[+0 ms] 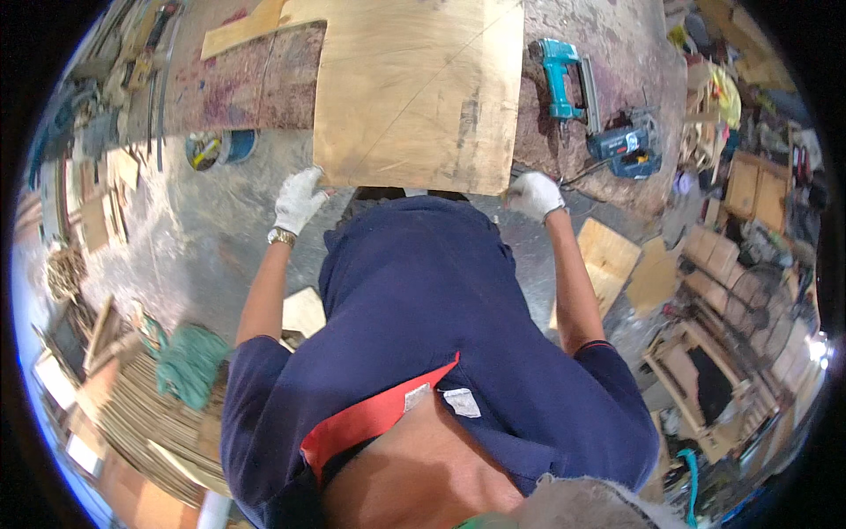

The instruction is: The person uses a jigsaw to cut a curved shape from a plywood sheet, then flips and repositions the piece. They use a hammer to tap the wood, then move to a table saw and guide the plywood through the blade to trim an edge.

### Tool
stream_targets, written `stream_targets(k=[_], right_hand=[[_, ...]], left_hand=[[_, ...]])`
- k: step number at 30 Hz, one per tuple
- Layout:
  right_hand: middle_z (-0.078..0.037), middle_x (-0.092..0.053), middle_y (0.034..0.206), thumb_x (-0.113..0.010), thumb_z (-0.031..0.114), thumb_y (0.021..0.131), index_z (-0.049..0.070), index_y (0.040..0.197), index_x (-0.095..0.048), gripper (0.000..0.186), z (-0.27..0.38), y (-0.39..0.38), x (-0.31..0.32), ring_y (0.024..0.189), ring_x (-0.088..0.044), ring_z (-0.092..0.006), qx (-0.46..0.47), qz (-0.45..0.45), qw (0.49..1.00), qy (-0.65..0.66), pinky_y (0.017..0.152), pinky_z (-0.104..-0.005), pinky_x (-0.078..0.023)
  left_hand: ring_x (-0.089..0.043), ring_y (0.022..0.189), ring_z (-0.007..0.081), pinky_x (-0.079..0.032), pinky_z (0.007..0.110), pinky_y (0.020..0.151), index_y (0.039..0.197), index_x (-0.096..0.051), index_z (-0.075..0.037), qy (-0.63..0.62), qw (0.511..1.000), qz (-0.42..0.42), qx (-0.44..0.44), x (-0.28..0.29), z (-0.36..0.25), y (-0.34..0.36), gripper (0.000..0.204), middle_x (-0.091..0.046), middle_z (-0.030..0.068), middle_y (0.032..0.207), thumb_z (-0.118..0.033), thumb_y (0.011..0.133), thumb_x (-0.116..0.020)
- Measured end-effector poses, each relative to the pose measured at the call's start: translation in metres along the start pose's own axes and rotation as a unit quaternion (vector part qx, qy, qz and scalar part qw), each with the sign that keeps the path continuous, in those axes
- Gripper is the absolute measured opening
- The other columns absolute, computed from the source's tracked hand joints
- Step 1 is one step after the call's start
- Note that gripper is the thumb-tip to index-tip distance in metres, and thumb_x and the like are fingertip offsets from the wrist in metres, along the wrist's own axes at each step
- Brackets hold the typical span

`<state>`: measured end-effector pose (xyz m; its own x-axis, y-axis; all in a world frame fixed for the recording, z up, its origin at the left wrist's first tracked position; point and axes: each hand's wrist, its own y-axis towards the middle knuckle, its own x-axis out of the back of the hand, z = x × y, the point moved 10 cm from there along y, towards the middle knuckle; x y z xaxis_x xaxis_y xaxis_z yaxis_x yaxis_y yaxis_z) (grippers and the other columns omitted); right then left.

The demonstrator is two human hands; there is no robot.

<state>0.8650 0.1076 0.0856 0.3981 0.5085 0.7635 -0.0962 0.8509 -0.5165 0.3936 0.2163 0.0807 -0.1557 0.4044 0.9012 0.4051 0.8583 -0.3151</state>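
Observation:
A large plywood sheet (414,97) with a thin diagonal line and dark smudges lies on the worktable, its near edge jutting toward my body. My left hand (300,201), in a white glove with a watch at the wrist, is closed at the sheet's near left corner. At the near right corner my right hand (534,196), also gloved, curls its fingers against the edge. The fingertips of both hands are partly hidden. To the right of the sheet rest a teal nail gun (562,81) and a blue jigsaw (627,145).
Another thin wood piece (242,37) lies on the stained worktable (229,93), left of the sheet. Below its edge stands a blue bucket (239,145). Boards (601,260) lie on the floor at right, near wooden frames (705,379). Stacked strips (154,410) and a green bag (189,361) sit behind left.

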Motion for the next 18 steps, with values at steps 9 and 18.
stream_targets(k=[9,18], right_hand=[[-0.026,-0.070,0.101,-0.076,0.033,0.080,-0.003,0.143,-0.038,0.081,-0.096,0.143,0.149,0.089,-0.070,-0.0433,-0.194,-0.276,0.933,-0.126,0.080,-0.0494,-0.057],[-0.016,-0.074,0.083,-0.080,0.035,0.076,-0.001,0.096,-0.072,0.041,-0.086,0.135,0.207,0.069,-0.072,-0.0290,-0.171,-0.253,0.945,0.117,0.067,-0.0410,-0.057]], left_hand=[[-0.069,0.098,0.0252,-0.056,0.041,0.082,0.125,-0.058,-0.003,-0.714,0.643,-0.018,0.277,-0.084,0.012,-0.001,0.047,-0.069,0.0151,0.109,-0.027,0.090,-0.078],[-0.067,0.091,0.0176,-0.052,0.031,0.081,0.115,-0.067,0.001,-0.713,0.644,-0.071,0.268,-0.093,0.023,-0.001,0.035,-0.073,0.0055,0.103,-0.020,0.089,-0.076]])
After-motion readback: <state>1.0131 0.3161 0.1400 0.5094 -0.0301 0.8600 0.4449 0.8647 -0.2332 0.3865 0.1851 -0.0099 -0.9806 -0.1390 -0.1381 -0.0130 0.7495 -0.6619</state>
